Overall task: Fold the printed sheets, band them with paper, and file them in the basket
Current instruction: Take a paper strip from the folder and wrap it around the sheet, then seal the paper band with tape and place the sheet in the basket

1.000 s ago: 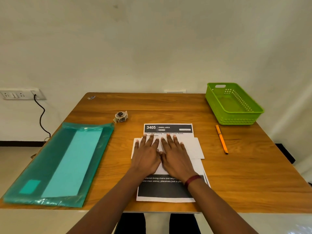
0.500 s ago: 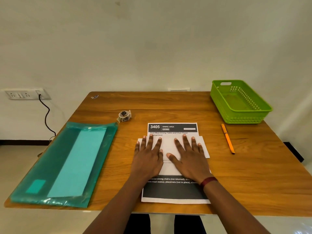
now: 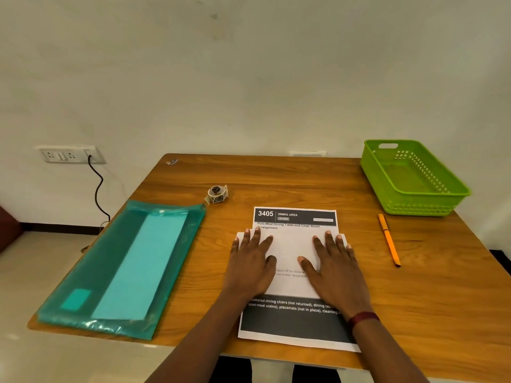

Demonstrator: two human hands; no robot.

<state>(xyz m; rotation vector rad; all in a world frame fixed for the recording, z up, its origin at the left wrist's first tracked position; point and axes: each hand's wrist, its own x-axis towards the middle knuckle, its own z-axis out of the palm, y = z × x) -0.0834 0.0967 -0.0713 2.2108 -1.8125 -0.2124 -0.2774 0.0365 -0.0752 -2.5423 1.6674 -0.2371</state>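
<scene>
A printed sheet (image 3: 296,218) with a dark "3405 DINING AREA" header lies on the wooden table (image 3: 276,175) in front of me. On top of it lies a folded white sheet (image 3: 291,252), set crosswise. My left hand (image 3: 253,261) presses flat on the folded sheet's left end, fingers straight and spread. Flat on its right end presses my right hand (image 3: 333,265). The green plastic basket (image 3: 414,200) stands at the table's far right corner, with nothing inside.
A teal plastic folder (image 3: 110,261) holding a light blue paper strip (image 3: 143,264) lies at the left. A small sticker roll (image 3: 217,193) sits behind the sheets. An orange pen (image 3: 388,239) lies right of them. A wall socket (image 3: 69,155) with a black cable is at the left.
My hands have slid apart along the folded sheet, left hand leftward and right hand rightward, from side by side at its middle to its two ends.
</scene>
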